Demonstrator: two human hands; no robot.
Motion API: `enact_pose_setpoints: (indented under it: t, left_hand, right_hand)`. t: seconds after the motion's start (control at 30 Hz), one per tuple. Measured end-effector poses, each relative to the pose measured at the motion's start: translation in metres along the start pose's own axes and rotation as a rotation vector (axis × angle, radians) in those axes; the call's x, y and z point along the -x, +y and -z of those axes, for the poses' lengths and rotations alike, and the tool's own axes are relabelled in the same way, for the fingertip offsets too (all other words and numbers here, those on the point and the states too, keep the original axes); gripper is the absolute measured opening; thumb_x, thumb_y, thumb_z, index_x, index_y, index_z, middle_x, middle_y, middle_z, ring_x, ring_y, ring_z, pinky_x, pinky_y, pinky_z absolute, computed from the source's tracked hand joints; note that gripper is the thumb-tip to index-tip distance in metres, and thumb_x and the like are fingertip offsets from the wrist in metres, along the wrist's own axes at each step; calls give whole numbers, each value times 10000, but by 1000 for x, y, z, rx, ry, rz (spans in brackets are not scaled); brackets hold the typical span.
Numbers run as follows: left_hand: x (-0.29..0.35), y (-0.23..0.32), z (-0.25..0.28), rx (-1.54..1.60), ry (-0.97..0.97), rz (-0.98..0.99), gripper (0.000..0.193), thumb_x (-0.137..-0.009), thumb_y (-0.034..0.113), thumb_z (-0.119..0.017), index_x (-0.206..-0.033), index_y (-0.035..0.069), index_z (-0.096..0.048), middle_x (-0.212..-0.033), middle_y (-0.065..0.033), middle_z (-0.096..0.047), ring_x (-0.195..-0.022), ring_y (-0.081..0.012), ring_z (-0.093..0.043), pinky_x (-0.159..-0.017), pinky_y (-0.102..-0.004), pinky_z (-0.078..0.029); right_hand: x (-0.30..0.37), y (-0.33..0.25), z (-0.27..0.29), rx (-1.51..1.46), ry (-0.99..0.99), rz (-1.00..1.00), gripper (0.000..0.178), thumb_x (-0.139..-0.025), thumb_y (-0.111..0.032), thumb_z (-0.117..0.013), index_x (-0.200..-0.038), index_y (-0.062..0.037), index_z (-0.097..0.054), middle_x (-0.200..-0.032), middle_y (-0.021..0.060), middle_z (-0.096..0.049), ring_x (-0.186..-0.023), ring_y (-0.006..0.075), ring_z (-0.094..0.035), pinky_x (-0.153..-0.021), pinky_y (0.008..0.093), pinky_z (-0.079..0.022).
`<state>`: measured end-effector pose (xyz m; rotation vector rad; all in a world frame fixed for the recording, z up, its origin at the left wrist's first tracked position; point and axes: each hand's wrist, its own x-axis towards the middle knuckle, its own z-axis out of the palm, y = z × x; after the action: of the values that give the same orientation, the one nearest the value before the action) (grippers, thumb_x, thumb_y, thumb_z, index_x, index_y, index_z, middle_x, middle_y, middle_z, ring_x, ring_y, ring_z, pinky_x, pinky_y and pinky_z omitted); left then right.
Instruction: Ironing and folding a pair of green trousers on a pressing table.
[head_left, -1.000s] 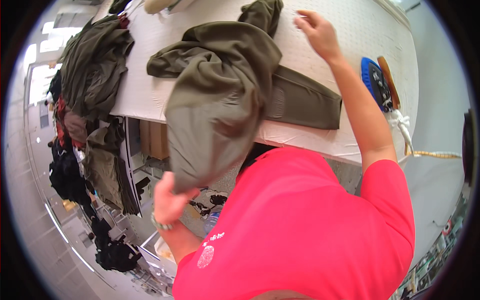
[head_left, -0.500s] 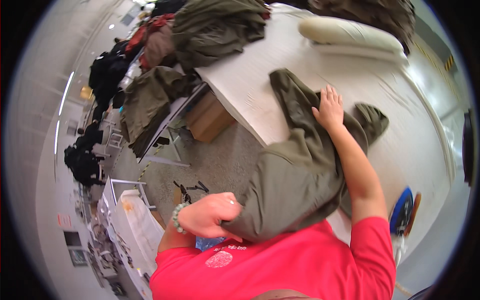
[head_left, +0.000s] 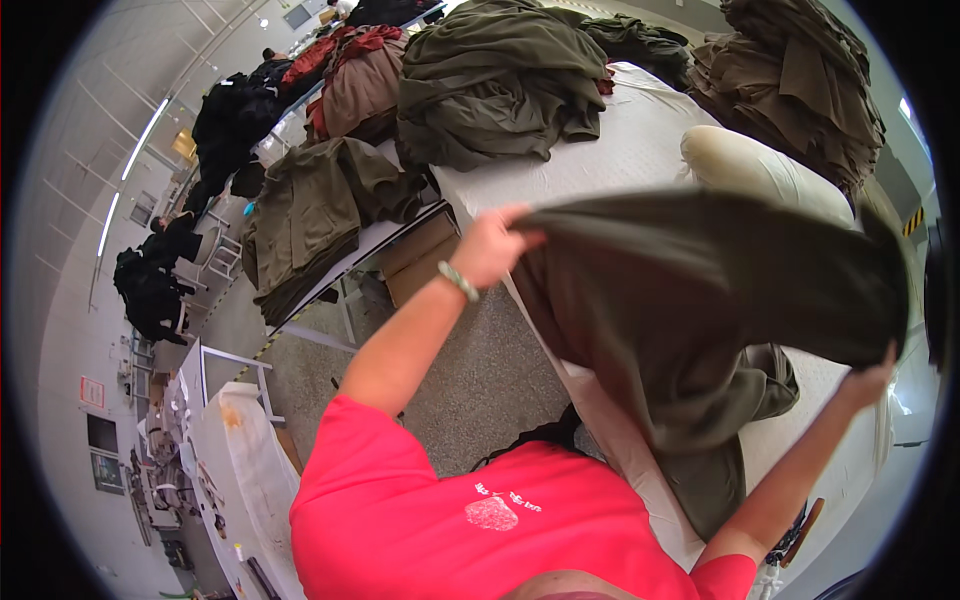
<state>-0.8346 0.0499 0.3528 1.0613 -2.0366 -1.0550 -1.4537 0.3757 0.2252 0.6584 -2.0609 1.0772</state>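
An olive-green garment (head_left: 690, 300) with long sleeve-like parts is stretched between my hands above the white cloth-covered table (head_left: 520, 185). My left hand (head_left: 493, 248), with a beaded bracelet at its wrist, is closed on the garment's upper left corner. Out to the right, my right hand (head_left: 868, 385) grips the opposite edge; its fingers are slightly blurred. The upper part of the cloth is raised and smeared by motion, while lower folds hang onto the table and over its near edge.
A cream padded roll (head_left: 765, 170) lies behind the garment. Olive garments (head_left: 500, 80) and brown garments (head_left: 795, 90) are heaped at the back. More olive garments (head_left: 310, 220) lie on a left side table. A tool with a brown handle (head_left: 803, 535) stands at the lower right.
The garment was lying on the table under my flat right hand; now both hands hold it up and spread. My left hand has moved up and away from my body, my right hand outward right.
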Motion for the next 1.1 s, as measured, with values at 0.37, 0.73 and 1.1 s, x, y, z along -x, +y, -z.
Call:
enact_pose_setpoints:
  t: [0.37,0.73,1.1]
  left_hand:
    - [-346,118,270,14,1283,-960,258,-918,172,-597,-1002,23,-789,-985,-150,-788,-797,-252,-735,-784,-382,-599]
    - [-398,-108,-166,-614,-92,-369,455,-836,164,-653,-1284,106,-707,-1314,-169,-690,-1243,-333,-641,-1065,-416,-490]
    - [-145,-94,-313,-471,-814,-881,380,-867,226,-803,-1192,65,-688,-1290,-132,-657,-1198,-357,-612,-1016,-435,-504]
  right_hand:
    - [183,-12,117,-829,-82,-649,377,-1087,-178,-461,-1395,-5,-594,-1300,152,-677,-1150,259,-658,-980,391,-535]
    - [305,-78,279,-403,42,-1534,388,-1021,-201,-615,-1367,-27,-608,-1263,129,-685,-1131,240,-666,-972,372,-549]
    - [87,-237,337,-78,72,97,490,-1040,-279,-510,-1259,147,-610,-1149,259,-711,-1056,296,-712,-951,382,-563]
